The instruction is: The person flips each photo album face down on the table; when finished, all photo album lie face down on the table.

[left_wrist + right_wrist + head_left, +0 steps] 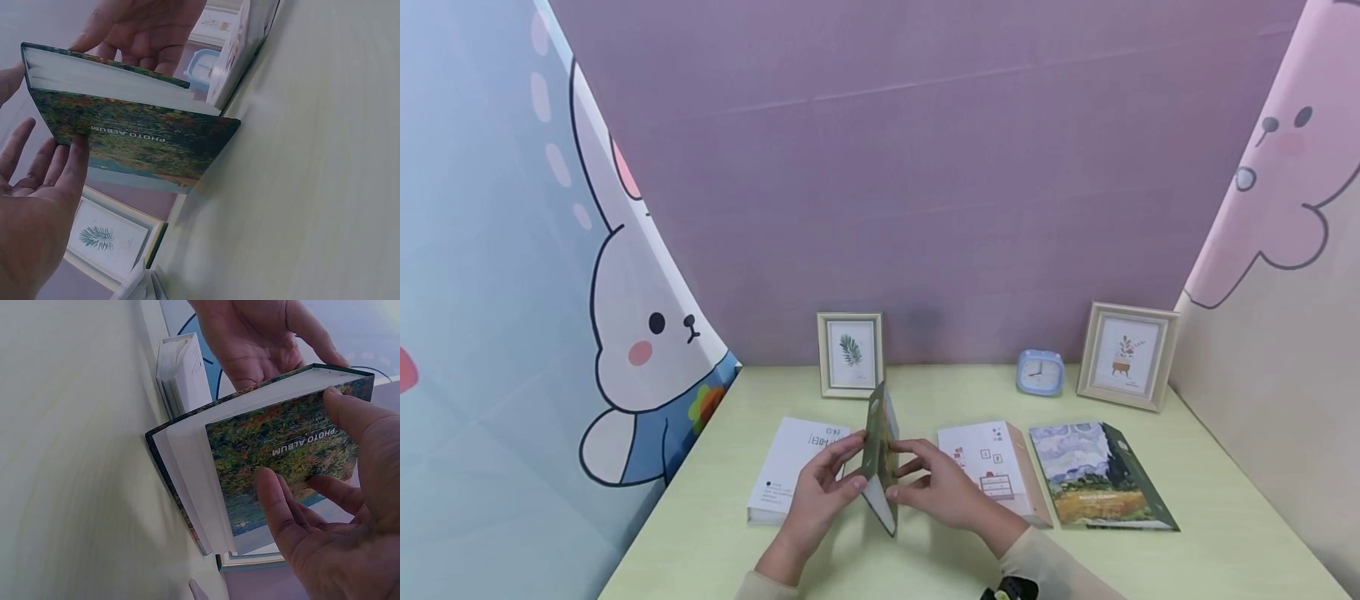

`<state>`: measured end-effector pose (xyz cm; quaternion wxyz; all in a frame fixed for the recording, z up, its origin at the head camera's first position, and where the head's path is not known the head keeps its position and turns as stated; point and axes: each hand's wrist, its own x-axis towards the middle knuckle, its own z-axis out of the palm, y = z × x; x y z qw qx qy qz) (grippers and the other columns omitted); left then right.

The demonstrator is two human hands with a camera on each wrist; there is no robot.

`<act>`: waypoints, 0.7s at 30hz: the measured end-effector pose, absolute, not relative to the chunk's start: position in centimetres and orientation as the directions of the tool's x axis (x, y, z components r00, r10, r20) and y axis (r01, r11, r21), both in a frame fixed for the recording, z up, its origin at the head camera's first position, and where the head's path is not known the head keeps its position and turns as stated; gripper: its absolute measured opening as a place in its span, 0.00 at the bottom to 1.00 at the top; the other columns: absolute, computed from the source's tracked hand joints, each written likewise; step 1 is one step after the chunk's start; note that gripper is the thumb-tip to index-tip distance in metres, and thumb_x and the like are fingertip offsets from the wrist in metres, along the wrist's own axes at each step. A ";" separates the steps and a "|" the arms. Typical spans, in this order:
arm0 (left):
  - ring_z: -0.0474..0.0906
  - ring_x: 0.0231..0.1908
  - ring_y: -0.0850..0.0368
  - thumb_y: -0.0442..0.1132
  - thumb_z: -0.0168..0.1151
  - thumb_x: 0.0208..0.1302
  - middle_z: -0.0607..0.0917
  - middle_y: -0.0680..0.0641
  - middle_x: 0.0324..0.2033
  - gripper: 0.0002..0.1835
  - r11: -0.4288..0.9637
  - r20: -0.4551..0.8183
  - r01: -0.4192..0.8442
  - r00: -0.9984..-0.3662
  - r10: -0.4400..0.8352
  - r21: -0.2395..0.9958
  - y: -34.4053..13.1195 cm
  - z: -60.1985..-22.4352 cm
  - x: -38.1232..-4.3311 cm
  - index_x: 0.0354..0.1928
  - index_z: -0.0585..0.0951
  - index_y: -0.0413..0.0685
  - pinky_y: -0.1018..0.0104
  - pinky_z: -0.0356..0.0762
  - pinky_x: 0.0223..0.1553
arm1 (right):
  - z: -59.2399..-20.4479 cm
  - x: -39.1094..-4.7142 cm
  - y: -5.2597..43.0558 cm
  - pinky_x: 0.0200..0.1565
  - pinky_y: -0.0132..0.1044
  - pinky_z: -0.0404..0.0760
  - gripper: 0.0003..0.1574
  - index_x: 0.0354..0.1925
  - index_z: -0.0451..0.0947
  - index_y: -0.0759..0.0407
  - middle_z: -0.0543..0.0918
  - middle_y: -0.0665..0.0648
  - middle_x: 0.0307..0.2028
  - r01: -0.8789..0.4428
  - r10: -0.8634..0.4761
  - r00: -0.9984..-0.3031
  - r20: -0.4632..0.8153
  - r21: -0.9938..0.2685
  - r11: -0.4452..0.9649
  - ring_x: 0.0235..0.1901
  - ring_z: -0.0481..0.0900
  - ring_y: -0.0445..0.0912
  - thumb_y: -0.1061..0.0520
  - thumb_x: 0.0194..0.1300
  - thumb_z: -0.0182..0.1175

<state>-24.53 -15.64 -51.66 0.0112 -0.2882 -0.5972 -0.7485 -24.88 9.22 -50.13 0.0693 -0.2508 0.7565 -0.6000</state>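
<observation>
A photo album (874, 454) with a green spine and a painted cover is held on edge over the middle of the table, spine upward. My left hand (818, 496) holds it from the left, thumb and fingertips against that cover. From the right side my right hand (942, 492) grips it with thumb and fingers spread on the other cover. The words "PHOTO ALBUM" show on the cover (134, 128) in the left wrist view. In the right wrist view the covers stand slightly apart around white pages (194, 447), the lower edge at the tabletop.
A white book (782, 475) lies left of the album. On the right lie a white illustrated book (988, 475) and another landscape-covered album (1101, 475). Behind stand a leaf picture frame (852, 354), a blue clock (1041, 372) and a potted-plant frame (1127, 357).
</observation>
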 end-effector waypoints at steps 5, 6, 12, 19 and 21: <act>0.64 0.74 0.42 0.25 0.64 0.71 0.66 0.34 0.76 0.30 -0.273 0.446 0.368 -0.831 0.333 0.889 -15.6 -51.7 -24.6 0.72 0.67 0.28 0.51 0.73 0.68 | -49.7 -24.7 9.3 0.47 0.38 0.89 0.41 0.74 0.70 0.50 0.71 0.58 0.71 -0.295 -0.454 -0.869 0.198 -0.943 0.153 0.57 0.82 0.58 0.52 0.68 0.73; 0.64 0.74 0.42 0.25 0.64 0.71 0.66 0.34 0.76 0.31 -0.271 0.445 0.368 -0.831 0.333 0.890 -15.5 -51.7 -24.6 0.72 0.67 0.28 0.51 0.73 0.68 | -49.6 -24.7 9.3 0.47 0.38 0.89 0.40 0.74 0.70 0.50 0.71 0.58 0.71 -0.296 -0.451 -0.869 0.201 -0.943 0.150 0.57 0.82 0.58 0.53 0.68 0.73; 0.67 0.73 0.41 0.26 0.66 0.70 0.67 0.35 0.75 0.34 -0.229 0.386 0.322 -0.854 0.348 0.919 -15.3 -51.5 -24.7 0.76 0.66 0.34 0.53 0.74 0.68 | -49.1 -24.6 9.5 0.49 0.38 0.88 0.39 0.73 0.71 0.51 0.71 0.59 0.72 -0.342 -0.445 -0.861 0.247 -0.928 0.146 0.60 0.81 0.59 0.54 0.68 0.73; 0.70 0.70 0.37 0.27 0.66 0.70 0.70 0.34 0.73 0.34 -0.187 0.342 0.293 -0.869 0.357 0.938 -14.9 -51.8 -24.9 0.75 0.68 0.38 0.53 0.78 0.64 | -49.0 -24.6 10.0 0.52 0.38 0.86 0.36 0.73 0.71 0.50 0.72 0.58 0.72 -0.342 -0.444 -0.862 0.244 -0.927 0.154 0.60 0.81 0.61 0.52 0.71 0.70; 0.70 0.70 0.38 0.28 0.66 0.70 0.70 0.34 0.73 0.33 -0.181 0.342 0.294 -0.867 0.362 0.939 -14.7 -51.8 -25.0 0.75 0.69 0.38 0.54 0.79 0.64 | -49.0 -24.6 10.1 0.53 0.39 0.85 0.35 0.72 0.71 0.50 0.73 0.58 0.72 -0.330 -0.442 -0.866 0.232 -0.931 0.158 0.59 0.81 0.60 0.51 0.72 0.69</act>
